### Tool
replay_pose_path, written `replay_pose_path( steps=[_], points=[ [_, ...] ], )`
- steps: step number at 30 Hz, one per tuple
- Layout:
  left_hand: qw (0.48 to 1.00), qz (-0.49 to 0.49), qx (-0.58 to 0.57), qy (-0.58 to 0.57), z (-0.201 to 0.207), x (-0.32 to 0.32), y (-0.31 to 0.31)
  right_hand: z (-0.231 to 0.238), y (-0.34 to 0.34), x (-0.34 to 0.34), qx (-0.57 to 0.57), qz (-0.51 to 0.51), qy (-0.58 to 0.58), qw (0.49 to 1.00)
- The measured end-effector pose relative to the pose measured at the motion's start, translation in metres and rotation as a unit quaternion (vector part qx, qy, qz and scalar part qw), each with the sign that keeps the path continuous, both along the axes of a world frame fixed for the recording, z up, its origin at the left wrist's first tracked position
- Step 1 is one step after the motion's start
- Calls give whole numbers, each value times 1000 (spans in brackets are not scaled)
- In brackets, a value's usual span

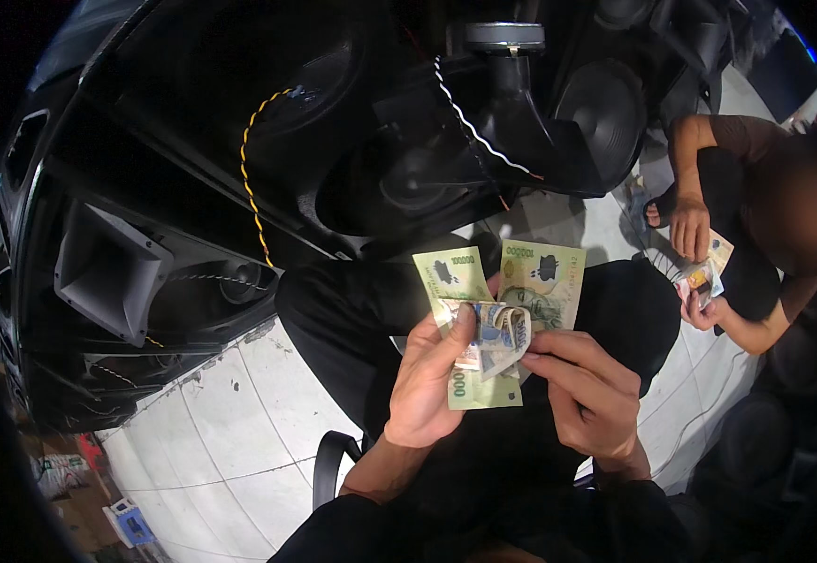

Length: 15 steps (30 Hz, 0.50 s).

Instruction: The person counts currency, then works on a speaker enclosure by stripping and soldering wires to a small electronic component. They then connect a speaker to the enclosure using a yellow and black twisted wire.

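My left hand (422, 380) holds a small bunch of paper money in front of my lap, its thumb pressed on top. Two greenish banknotes fan out from the bunch, a left one (455, 267) and a right one (558, 272) showing a printed portrait. Across them lies a smaller folded banknote (511, 338), bluish and pale, its end bent over. With thumb and fingertips together, my right hand (596, 385) pinches the lower right edge of this folded note. The fingers of my left hand behind the notes are mostly hidden.
Black speaker cabinets (211, 178) fill the far and left sides. A yellow-black twisted wire (251, 183) and a white wire (469, 122) hang from them. At the right, another person (755, 188) crouches, holding banknotes (704, 281). Pale tiles (249, 413) cover the floor.
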<state>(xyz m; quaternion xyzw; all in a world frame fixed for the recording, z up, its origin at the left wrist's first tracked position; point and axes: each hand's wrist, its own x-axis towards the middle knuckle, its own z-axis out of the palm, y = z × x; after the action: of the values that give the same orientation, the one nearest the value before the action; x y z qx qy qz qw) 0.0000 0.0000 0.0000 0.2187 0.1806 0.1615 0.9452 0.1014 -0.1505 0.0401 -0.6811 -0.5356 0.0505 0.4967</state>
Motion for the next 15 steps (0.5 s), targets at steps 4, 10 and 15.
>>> replay_pose_path(
  steps=[4,10,15],
  points=[
    [1000,-23,20,-6,-5,-2,3,0,3,3,8,-4,-2,1000],
    [992,61,106,21,-6,8,-2,6,2,4,29,-32,73,996],
    [980,120,153,37,-6,8,-11,-4,11,-5,97,-115,199,968]
  ],
)
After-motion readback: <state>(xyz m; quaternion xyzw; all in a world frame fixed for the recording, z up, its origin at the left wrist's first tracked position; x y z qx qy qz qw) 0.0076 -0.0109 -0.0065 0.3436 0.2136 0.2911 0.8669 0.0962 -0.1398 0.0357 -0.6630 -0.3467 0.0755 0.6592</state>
